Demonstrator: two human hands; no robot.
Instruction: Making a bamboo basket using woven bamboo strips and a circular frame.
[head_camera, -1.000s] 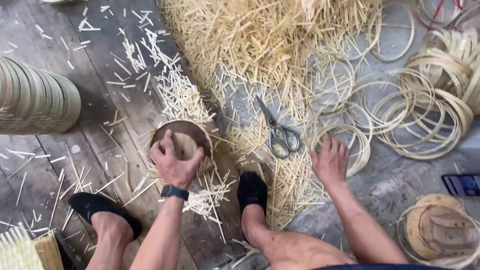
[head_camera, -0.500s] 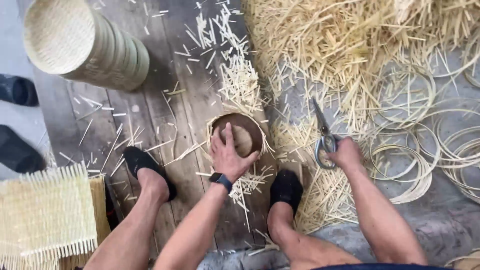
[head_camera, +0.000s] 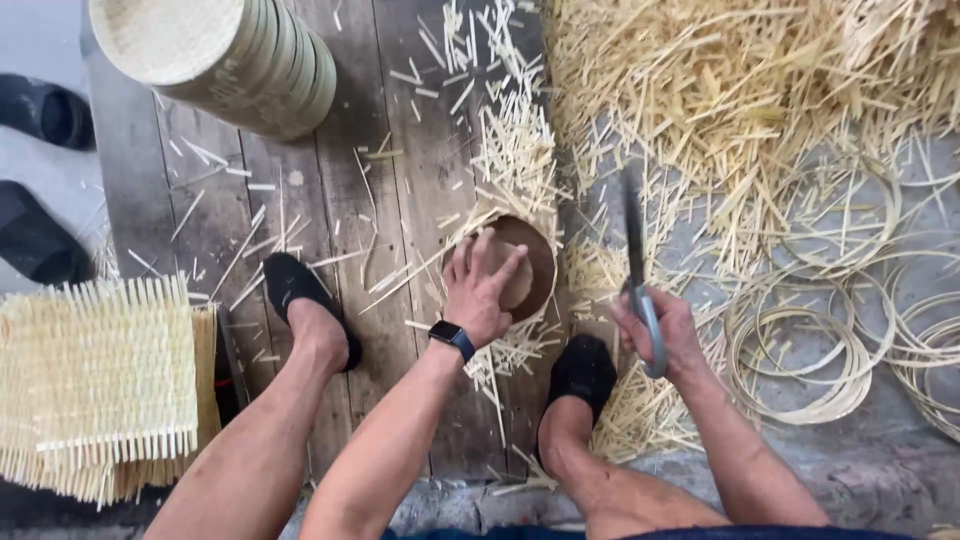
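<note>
Since a moment ago the right hand (head_camera: 665, 335) has lifted the scissors (head_camera: 640, 290) off the litter of bamboo strips (head_camera: 760, 110); earlier they lay flat among the strips, and now the fingers are wrapped shut around the grey handles with the blades pointing up and away from the person. The left hand (head_camera: 480, 290) has kept its place, fingers spread and pressed flat on the small round woven basket (head_camera: 535, 265), which sits on the dark wooden planks (head_camera: 340, 200) between the person's two black-shoed feet. That hand grips nothing; it only bears down on the basket.

As to progress, the basket looks woven and shaped, with loose strip ends sticking out around its rim and short cut-offs scattered on the planks just beside it, so trimming seems at most begun, judging by what lies there. The blades are not yet at the basket's edge. A stack of round woven baskets (head_camera: 230, 55) lies tipped over at the far end of the planks, flat woven mats (head_camera: 100, 380) lie by the left leg, and bamboo hoops (head_camera: 800, 360) lie to the right.
</note>
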